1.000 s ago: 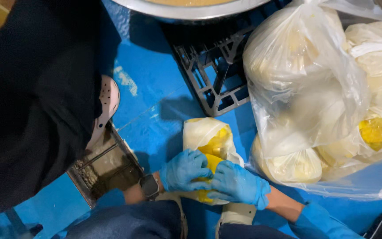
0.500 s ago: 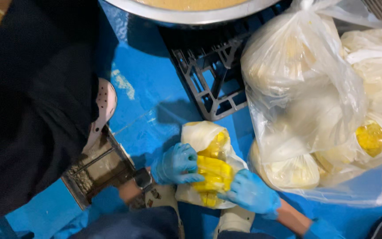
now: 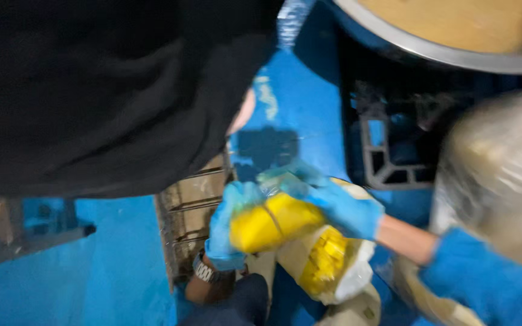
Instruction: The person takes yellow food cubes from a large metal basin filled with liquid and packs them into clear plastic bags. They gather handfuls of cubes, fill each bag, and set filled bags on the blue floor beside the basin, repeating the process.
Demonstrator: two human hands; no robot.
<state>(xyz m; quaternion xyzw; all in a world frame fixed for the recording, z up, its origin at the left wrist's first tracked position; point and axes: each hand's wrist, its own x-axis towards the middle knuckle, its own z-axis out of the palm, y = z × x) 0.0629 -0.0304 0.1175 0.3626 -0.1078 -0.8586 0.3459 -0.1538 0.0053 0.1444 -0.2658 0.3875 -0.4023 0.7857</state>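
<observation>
Frame was motion-blurred, fine detail unreliable.

Both hands wore blue gloves. Left hand (image 3: pixel 228 226) was wrapped around the lower-left end of a yellow packet (image 3: pixel 273 222), fingers closed on it; a dark wristwatch (image 3: pixel 203 271) sat on that wrist. Right hand (image 3: pixel 339 205) came in from the right, blue sleeve (image 3: pixel 484 284) behind it, and gripped the packet's upper-right end along with some crumpled clear film. Packet was held up off the floor, tilted, roughly centre of view, between the two hands.

Just below the packet: an open pale plastic bag (image 3: pixel 339 271) with more yellow packets showing inside. Whether it rested on the floor or on the person's lap, I couldn't tell.

Surface: blue floor (image 3: pixel 92 284), glossy, with pale scuffs near the top centre. A worn metal grate or box (image 3: pixel 188 211) sat on it just left of the left hand. A dark plastic crate (image 3: pixel 394 145) stood at upper right, with the rim of a large metal basin (image 3: pixel 442 48) over it, tan contents inside. Large pale bagged bulk (image 3: pixel 502 175) at far right, blurred.

A black garment (image 3: pixel 104 90) filled the upper left, blocking most of that side. Wooden and metal framing (image 3: pixel 19 229) showed at lower left.
</observation>
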